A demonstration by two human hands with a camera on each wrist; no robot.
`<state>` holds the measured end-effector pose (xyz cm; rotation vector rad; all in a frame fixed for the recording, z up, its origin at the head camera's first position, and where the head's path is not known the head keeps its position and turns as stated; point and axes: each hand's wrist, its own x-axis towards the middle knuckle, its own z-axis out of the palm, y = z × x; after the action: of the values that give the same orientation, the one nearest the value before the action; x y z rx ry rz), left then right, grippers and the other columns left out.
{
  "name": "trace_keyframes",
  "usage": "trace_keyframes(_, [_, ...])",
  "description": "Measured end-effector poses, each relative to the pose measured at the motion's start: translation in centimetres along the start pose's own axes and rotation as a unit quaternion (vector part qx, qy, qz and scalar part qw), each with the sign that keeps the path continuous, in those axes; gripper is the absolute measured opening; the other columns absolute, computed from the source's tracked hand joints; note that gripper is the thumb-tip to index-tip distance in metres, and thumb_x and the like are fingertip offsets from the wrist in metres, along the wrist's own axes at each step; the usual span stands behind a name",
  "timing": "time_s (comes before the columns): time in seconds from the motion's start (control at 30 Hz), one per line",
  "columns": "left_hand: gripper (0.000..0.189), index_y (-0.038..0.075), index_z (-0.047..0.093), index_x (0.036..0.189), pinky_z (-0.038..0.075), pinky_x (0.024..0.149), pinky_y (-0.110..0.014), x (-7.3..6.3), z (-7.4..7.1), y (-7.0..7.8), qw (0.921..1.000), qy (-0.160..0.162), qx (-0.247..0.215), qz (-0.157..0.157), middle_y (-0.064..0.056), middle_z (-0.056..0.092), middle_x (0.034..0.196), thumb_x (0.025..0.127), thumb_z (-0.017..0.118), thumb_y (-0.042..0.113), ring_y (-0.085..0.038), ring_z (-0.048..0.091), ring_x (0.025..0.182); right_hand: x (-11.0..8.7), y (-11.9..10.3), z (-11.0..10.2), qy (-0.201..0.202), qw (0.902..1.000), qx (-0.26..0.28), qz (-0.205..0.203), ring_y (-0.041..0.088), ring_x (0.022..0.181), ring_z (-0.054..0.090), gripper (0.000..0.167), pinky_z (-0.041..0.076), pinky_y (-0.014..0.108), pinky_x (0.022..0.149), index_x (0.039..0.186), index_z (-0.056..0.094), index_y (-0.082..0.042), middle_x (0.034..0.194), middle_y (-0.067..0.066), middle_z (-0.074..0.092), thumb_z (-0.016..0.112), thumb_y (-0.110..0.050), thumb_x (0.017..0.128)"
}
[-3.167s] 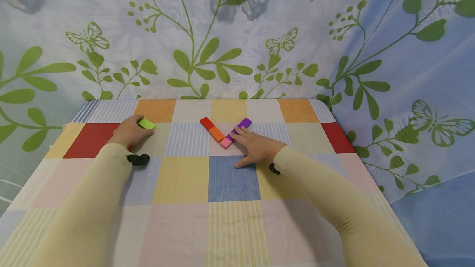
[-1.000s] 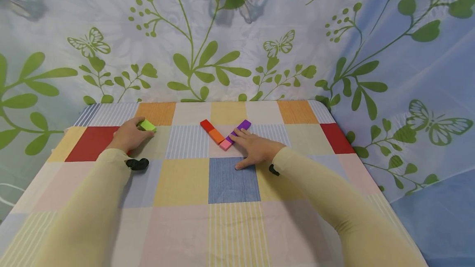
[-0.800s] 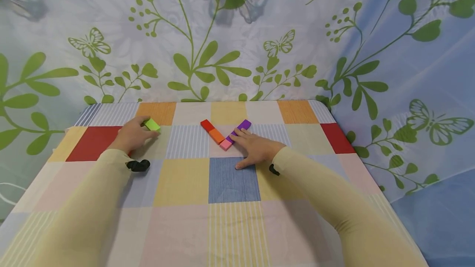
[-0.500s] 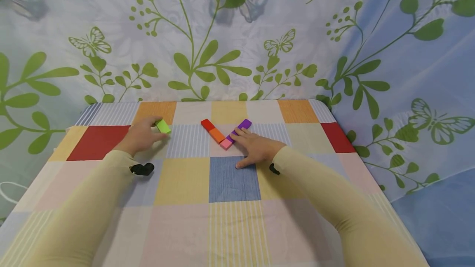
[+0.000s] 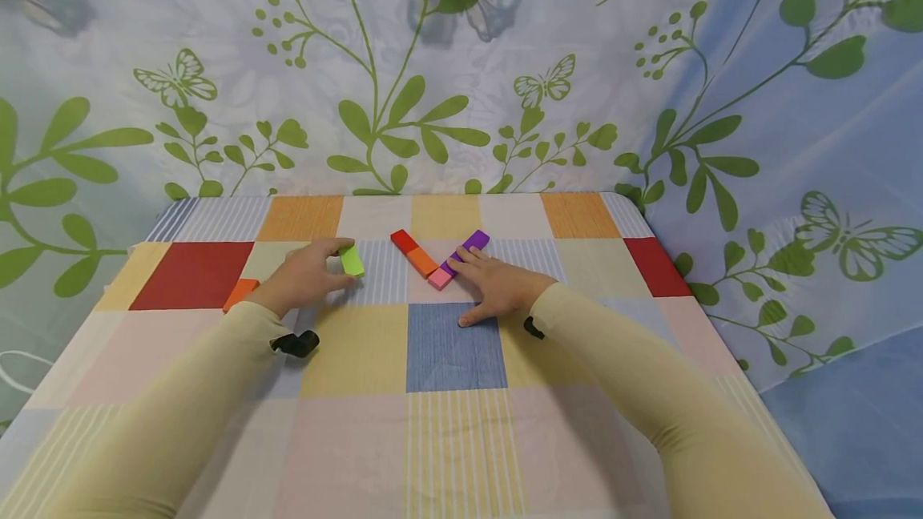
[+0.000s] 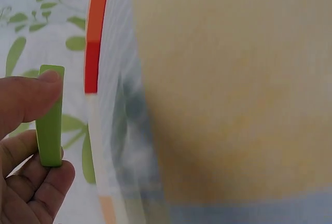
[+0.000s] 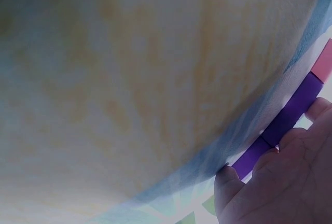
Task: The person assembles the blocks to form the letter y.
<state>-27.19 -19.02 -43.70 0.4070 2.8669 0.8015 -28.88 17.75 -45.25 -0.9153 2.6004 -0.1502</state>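
My left hand (image 5: 306,277) pinches a lime-green block (image 5: 351,260) between thumb and fingers, left of a V-shaped row of blocks. The left wrist view shows the thumb (image 6: 44,92) on one face and fingertips at the lower end. One arm of the V has a red block (image 5: 401,239) and an orange block (image 5: 421,261). The other has a pink block (image 5: 439,279) at the point, then two purple blocks (image 7: 293,107) end to end. My right hand (image 5: 505,287) lies with fingers spread, fingertips at the purple blocks and partly covering them.
Another orange block (image 5: 241,293) lies beside the left sleeve, partly hidden by it. A patchwork cloth (image 5: 353,351) covers the table. A leaf-print curtain (image 5: 433,62) hangs behind the table and along its right side.
My left hand has carried the lime-green block rightward toward the V and turned it; the loose orange block by the sleeve has come into sight. The right hand has stayed put.
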Motion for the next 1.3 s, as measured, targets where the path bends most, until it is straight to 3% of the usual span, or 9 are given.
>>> trace_keyframes(0.27, [0.073, 0.008, 0.047, 0.157, 0.038, 0.119, -0.062, -0.1, 1.1, 1.5, 0.9995, -0.012, 0.005, 0.029, -0.019, 0.053, 0.155, 0.094, 0.077, 0.028, -0.04, 0.05, 0.142, -0.1, -0.1, -0.1, -0.002, 1.0, 0.002, 0.0, 0.029, 0.166, -0.002, 0.116, 0.014, 0.051, 0.133, 0.171, 0.01, -0.026, 0.179, 0.006, -0.002, 0.073, -0.072, 0.085])
trace_keyframes(0.6, [0.072, 0.009, 0.049, 0.157, 0.024, 0.122, -0.07, -0.1, 2.2, 2.7, 0.9981, -0.018, 0.003, 0.059, -0.017, 0.055, 0.155, 0.093, 0.079, 0.027, -0.039, 0.051, 0.143, -0.1, -0.1, -0.3, -0.003, 1.0, 0.004, -0.004, 0.031, 0.166, -0.001, 0.116, 0.013, 0.051, 0.133, 0.171, 0.011, -0.024, 0.179, 0.008, -0.001, 0.074, -0.07, 0.085])
trace_keyframes(0.8, [0.074, 0.008, 0.05, 0.155, 0.021, 0.121, -0.07, -0.1, 2.6, 3.2, 0.9965, -0.018, 0.0, 0.082, -0.016, 0.054, 0.156, 0.091, 0.082, 0.027, -0.039, 0.052, 0.144, 0.0, -0.1, -0.3, -0.003, 1.0, 0.006, -0.005, 0.031, 0.166, -0.001, 0.116, 0.014, 0.051, 0.133, 0.171, 0.011, -0.024, 0.179, 0.008, 0.0, 0.074, -0.07, 0.085])
trace_keyframes(1.3, [0.073, 0.012, 0.05, 0.156, 0.02, 0.125, -0.068, -0.1, 3.6, 5.1, 0.9949, -0.048, -0.005, 0.089, -0.012, 0.053, 0.158, 0.092, 0.082, 0.028, -0.037, 0.044, 0.151, 0.0, -0.2, -0.4, -0.003, 1.0, 0.006, -0.004, 0.031, 0.166, -0.002, 0.116, 0.013, 0.051, 0.133, 0.171, 0.011, -0.024, 0.179, 0.008, -0.001, 0.073, -0.072, 0.085])
